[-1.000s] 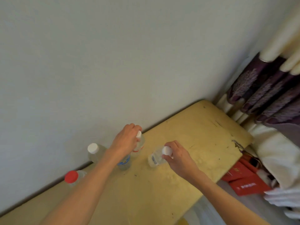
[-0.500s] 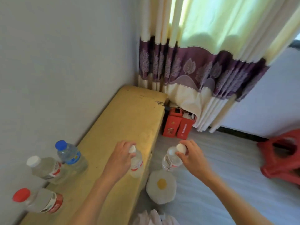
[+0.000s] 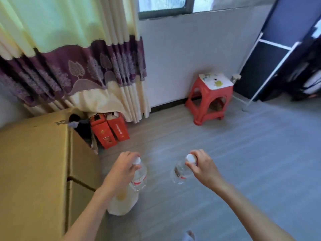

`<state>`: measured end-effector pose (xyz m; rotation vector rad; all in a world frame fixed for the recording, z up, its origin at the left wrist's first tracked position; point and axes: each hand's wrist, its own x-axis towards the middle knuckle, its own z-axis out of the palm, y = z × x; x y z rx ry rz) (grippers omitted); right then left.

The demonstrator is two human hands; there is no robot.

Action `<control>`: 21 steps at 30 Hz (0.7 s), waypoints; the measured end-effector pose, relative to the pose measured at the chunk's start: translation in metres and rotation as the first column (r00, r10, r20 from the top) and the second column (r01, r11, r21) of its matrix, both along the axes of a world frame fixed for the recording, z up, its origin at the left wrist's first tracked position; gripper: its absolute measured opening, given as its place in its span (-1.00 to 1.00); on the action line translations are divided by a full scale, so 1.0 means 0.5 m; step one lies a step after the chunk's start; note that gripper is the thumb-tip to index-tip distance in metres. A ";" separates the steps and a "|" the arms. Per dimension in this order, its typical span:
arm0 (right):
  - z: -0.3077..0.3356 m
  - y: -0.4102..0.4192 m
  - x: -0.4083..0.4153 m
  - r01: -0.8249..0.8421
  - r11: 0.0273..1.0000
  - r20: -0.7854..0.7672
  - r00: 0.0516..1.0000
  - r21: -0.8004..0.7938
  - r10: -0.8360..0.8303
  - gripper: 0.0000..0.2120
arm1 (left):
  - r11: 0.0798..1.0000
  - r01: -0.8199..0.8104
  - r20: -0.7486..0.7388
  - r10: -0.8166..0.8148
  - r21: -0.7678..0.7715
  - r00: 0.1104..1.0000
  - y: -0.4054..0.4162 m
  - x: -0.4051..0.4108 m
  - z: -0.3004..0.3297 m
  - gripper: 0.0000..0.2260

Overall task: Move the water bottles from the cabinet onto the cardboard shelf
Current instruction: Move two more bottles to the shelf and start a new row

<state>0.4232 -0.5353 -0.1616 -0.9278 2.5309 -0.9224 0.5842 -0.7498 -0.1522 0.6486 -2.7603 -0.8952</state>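
Note:
My left hand [image 3: 121,169] grips the white cap end of a clear water bottle [image 3: 139,178] with a red label, hanging over the floor just right of the tall cardboard box [image 3: 33,162]. My right hand [image 3: 201,166] holds a second clear white-capped bottle [image 3: 179,173] by its neck, also in the air over the grey floor. Both bottles hang roughly upright, about a hand's width apart. The cardboard box's flat top fills the left of the view; no bottles show on it in this frame.
A white plush cushion with a yellow spot [image 3: 121,202] lies on the floor under my left hand. Two red cartons [image 3: 109,131] stand by the curtain [image 3: 69,66]. A red plastic stool [image 3: 210,96] sits by the wall, and a dark rack [image 3: 278,58] at far right.
My view has swung right, away from the wall and the cardboard top. Both hands have carried their bottles off the cardboard top and out over the floor.

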 end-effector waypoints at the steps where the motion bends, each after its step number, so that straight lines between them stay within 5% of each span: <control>1: 0.004 0.044 -0.032 0.031 1.000 0.002 1.000 0.001 -0.031 -0.74 | 0.999 0.037 -0.007 -0.037 0.000 0.999 0.034 -0.053 -0.001 -0.75; 10: 0.020 0.404 -0.276 0.344 0.938 -0.032 0.938 -0.030 -0.345 -0.74 | 0.955 0.297 -0.079 -0.294 0.025 0.952 0.351 -0.441 -0.009 -0.74; 21: 0.004 0.796 -0.594 0.742 0.670 -0.075 0.666 -0.036 -0.742 -0.72 | 0.755 0.654 -0.003 -0.654 0.052 0.756 0.725 -0.950 -0.055 -0.69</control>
